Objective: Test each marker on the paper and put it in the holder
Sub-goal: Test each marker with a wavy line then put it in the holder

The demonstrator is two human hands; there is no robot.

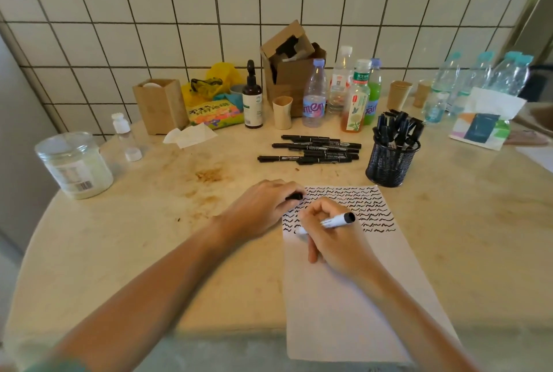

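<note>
The marker (329,223) sits in the grip of the right hand (332,237), fingers curled round its white barrel, black end cap pointing up and to the right, tip down on the paper (344,296) at the left end of the lowest row of black squiggles. Those squiggles fill the sheet's top part, above and to the right of the grip; below the grip the sheet is blank.

Just left of that grip, the left hand (263,207) rests on the paper's upper left corner, its fingers curled round a small black piece (294,196) — whether it is the marker's cap cannot be told for certain.

Beyond the hands, a loose pile of black markers (314,150) lies flat on the table (149,237). To the right of the pile, and up-right of the grip, stands the black mesh holder (389,165), upright and already bristling with markers — just past the sheet's top right corner.

Further back along the tiled wall (149,12) stand bottles (344,93), a cardboard box (290,72) and a wooden box (160,105); a glass jar (74,165) stands far left.
</note>
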